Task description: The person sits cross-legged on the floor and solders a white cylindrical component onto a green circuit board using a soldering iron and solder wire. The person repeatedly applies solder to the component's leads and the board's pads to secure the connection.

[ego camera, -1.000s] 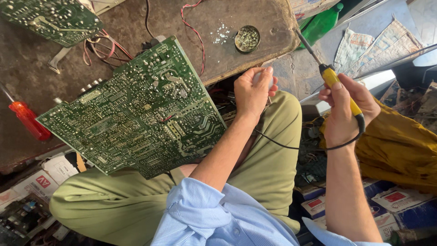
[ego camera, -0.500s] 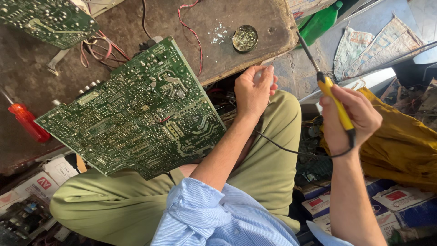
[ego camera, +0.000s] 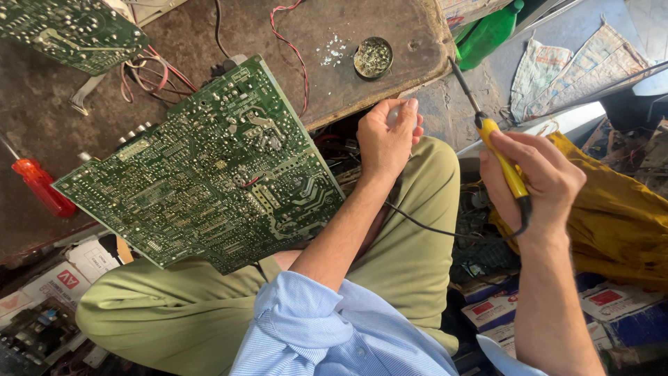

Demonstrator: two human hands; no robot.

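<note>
Right hand (ego camera: 539, 177) lowered soldering iron (ego camera: 497, 150); worn brown table (ego camera: 348, 76), cluttered floor.

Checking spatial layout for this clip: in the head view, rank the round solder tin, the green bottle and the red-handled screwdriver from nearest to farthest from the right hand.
From the right hand, holding the yellow soldering iron:
1. Green bottle, just above it, at the bench's right edge.
2. Round solder tin, up and left on the bench top.
3. Red-handled screwdriver, far left of the bench.
</note>
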